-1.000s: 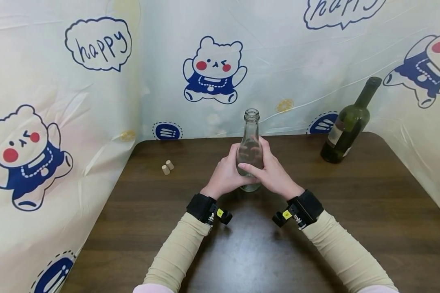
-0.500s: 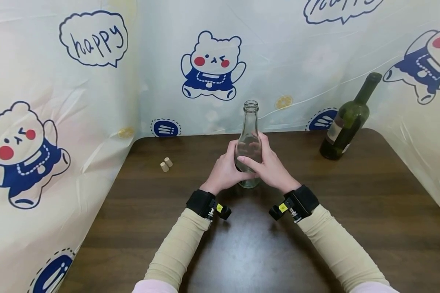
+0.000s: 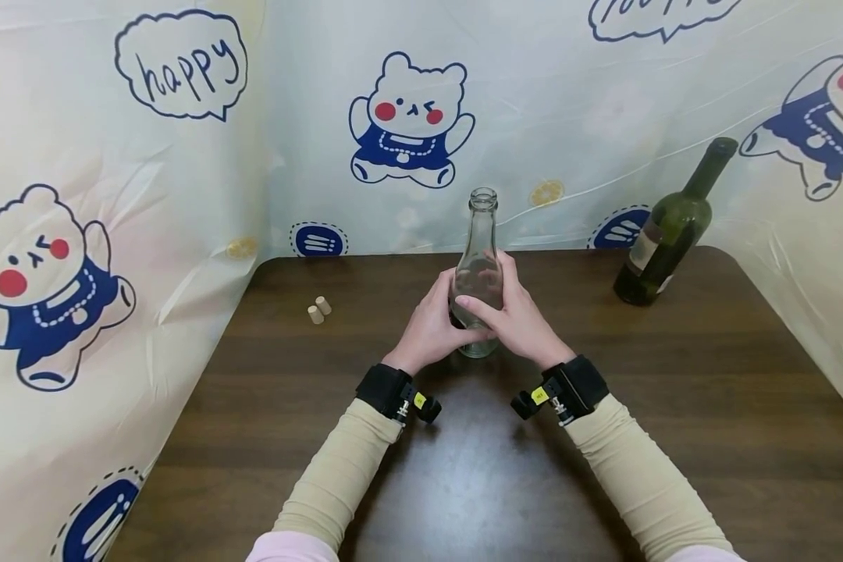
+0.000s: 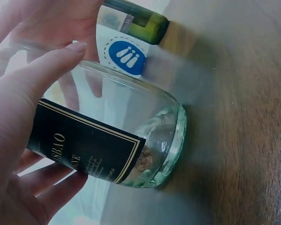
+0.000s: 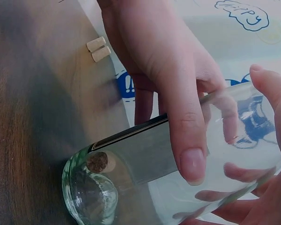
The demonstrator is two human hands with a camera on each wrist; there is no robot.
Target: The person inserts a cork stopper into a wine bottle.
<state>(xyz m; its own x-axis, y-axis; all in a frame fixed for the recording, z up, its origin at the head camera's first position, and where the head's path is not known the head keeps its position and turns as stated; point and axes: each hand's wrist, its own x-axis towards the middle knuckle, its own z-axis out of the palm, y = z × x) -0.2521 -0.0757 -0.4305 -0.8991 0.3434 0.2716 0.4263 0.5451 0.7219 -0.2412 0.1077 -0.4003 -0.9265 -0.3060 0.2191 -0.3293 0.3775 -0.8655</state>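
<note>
A clear glass bottle (image 3: 482, 238) stands upright near the middle of the table, held between both hands. My left hand (image 3: 430, 332) grips its left side, low on the body, with fingers wrapped behind it. From the right, my right hand (image 3: 530, 324) holds the body too, its thumb lying across the front just above the left thumb. In the left wrist view a dark label (image 4: 82, 140) with gold lettering shows on the bottle's far side. Inside, at the bottom, lies a cork (image 5: 98, 162), seen through the glass in the right wrist view.
Two small corks (image 3: 315, 314) lie side by side on the table (image 3: 253, 421) at the left. A dark green wine bottle (image 3: 667, 234) stands at the back right. Behind the table's far edge hangs a printed curtain (image 3: 520, 117) with cartoon bears.
The whole scene sits slightly higher in the head view. Both hands keep the same hold on the glass bottle, and the corks and green bottle stay in place.
</note>
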